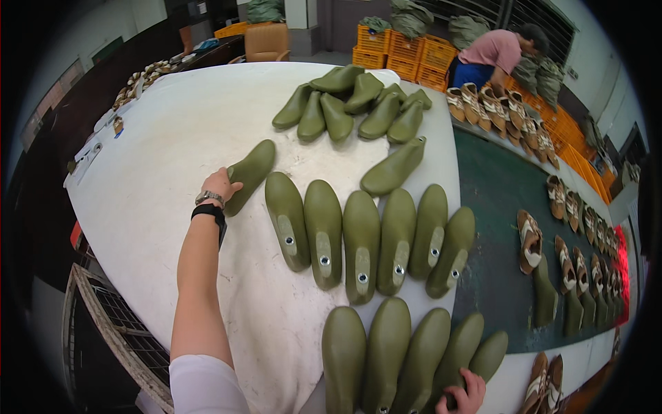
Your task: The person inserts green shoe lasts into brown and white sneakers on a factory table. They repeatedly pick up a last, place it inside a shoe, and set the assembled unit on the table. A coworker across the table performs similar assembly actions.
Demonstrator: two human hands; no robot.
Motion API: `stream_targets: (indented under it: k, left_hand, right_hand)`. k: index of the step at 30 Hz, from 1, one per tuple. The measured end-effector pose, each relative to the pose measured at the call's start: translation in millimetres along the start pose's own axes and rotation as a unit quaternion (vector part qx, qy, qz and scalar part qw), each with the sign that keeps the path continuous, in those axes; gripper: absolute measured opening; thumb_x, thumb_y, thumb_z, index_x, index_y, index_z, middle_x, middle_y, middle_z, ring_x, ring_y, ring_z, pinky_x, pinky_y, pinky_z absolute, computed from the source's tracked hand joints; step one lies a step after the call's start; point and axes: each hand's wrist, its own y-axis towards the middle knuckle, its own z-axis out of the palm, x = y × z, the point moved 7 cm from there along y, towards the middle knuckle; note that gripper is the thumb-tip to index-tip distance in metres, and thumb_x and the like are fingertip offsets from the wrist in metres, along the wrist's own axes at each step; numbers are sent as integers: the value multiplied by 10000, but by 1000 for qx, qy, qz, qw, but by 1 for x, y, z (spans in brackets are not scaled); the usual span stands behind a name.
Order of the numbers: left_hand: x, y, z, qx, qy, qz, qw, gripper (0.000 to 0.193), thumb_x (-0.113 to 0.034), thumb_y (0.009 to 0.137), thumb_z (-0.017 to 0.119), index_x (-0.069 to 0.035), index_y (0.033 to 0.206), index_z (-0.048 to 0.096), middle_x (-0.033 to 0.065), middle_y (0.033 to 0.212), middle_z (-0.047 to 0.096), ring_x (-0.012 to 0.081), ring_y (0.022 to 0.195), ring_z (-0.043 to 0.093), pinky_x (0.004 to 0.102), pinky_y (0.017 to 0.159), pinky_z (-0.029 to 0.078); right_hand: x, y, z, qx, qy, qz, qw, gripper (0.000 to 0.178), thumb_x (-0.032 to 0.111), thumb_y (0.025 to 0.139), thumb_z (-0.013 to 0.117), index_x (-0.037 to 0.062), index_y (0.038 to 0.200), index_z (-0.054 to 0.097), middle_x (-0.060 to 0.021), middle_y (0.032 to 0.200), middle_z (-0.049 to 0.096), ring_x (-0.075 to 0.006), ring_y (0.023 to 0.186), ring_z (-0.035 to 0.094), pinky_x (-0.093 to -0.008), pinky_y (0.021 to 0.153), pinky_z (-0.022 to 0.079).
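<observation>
My left hand (221, 185), with a metal watch on the wrist, is closed round the heel end of a green shoe last (254, 168) on the left of the white table. At the lower edge, my right hand (466, 395) has its fingers curled against a green last (460, 348) in the near row; part of this hand is cut off by the picture's edge. Between my hands stands a middle row of green lasts (362, 238), soles up, with metal-rimmed holes at their heels. Farther back, a heap of lasts (338, 114) lies loosely, with a single last (394, 168) in front of it.
The white table (158, 138) fills the middle. To its right, a dark green surface (493, 179) carries brown-and-white shoes (529, 241) and more lasts. A person (489, 55) bends over shoes at the back right, near orange crates (405, 50). A metal rack (114, 317) stands at the left.
</observation>
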Motion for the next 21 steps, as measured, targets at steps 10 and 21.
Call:
stream_targets:
  k: [10, 21]
  left_hand:
    - [55, -201, -5, 78, -22, -75, 994, 599, -464, 663, 741, 26, 998, 666, 239, 1016, 670, 353, 953, 657, 405, 825, 536]
    - [-65, -435, 13, 182, -48, 28, 982, 540, -465, 739, 665, 68, 825, 687, 168, 680, 684, 255, 623, 701, 321, 624, 577]
  right_hand:
    - [-14, -17, 5, -86, 21, -27, 996, 158, 134, 637, 659, 101, 788, 630, -133, 1157, 585, -341, 1058, 519, -473, 937, 378]
    - [-29, -40, -9, -125, 41, -65, 989, 199, 256, 762, 673, 129, 915, 663, -106, 1197, 590, -305, 1075, 529, -442, 954, 362]
